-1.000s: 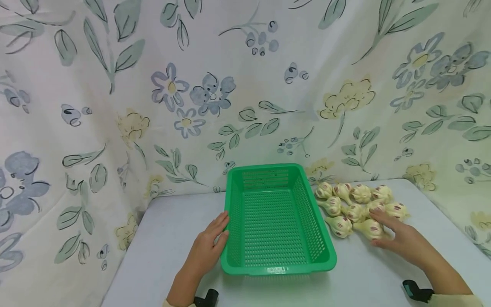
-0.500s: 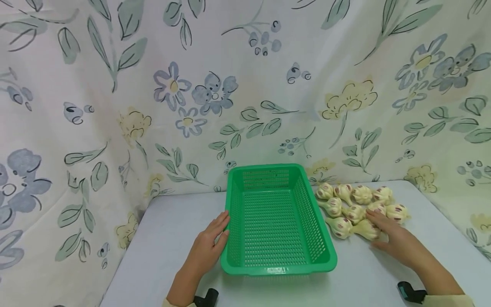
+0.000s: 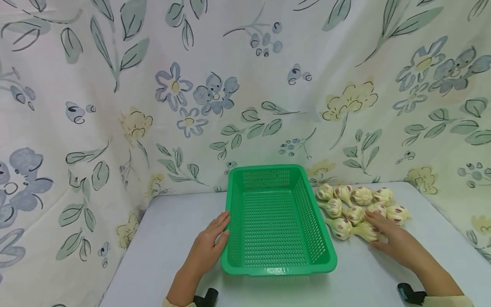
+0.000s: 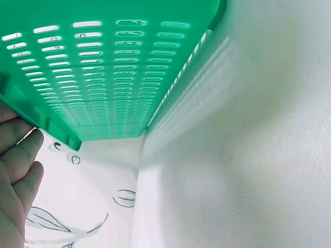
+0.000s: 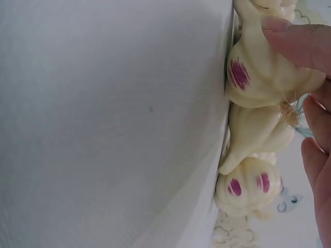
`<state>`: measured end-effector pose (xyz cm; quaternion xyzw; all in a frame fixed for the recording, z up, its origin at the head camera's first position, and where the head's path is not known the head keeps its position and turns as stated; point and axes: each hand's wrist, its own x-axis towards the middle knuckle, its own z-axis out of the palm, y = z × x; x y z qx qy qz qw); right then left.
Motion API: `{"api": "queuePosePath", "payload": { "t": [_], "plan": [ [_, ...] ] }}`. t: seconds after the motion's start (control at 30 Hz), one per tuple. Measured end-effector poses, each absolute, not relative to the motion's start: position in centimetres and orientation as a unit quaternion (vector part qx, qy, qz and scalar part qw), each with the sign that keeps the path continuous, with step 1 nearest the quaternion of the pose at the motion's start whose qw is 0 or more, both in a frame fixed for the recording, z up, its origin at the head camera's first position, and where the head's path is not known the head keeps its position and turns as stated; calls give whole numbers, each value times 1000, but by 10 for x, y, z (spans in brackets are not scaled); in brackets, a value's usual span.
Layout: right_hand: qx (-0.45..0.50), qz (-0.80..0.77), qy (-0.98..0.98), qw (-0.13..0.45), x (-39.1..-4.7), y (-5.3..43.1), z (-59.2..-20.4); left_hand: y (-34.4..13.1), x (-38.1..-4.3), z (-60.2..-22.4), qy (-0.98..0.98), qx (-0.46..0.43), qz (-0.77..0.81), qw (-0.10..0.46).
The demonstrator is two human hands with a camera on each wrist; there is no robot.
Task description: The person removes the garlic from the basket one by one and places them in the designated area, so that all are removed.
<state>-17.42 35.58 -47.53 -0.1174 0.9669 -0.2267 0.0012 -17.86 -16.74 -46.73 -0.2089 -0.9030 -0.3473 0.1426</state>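
Observation:
A green slotted plastic basket (image 3: 276, 270) stands on the white table with its mouth up. Along its left rim rest the straight fingers of my left hand (image 3: 209, 245); the left wrist view shows their tips at the edge of the basket wall (image 4: 111, 49). My right hand (image 3: 397, 241) is at the nearest garlic bulb (image 3: 364, 230), thumb on one side and fingers round the other. In the right wrist view the thumb (image 5: 297, 41) presses on this purple-streaked bulb (image 5: 253, 77). Several more garlic bulbs (image 3: 340, 228) lie in rows beside the basket.
A floral cloth (image 3: 245, 94) hangs behind the white table (image 3: 180, 221) and down its left side. The table's right edge runs just beyond the garlic. Black wrist straps (image 3: 412, 294) show at both wrists.
My right hand has shifted a little left, and the near garlic bulb has slid left with it, closer to its neighbour. My left hand and the basket stay in place.

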Motion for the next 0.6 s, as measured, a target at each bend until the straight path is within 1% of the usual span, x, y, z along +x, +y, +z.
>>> {"api": "queuePosePath", "payload": {
  "t": [0.13,0.6],
  "plan": [
    [-132,-228,965,-11,-175,354,-474,-169,-180,-468,-905,-209,-339,151],
    [-120,-241,963,27,-178,347,-464,-175,-178,-464,-907,-206,-330,162]
  ]
}}
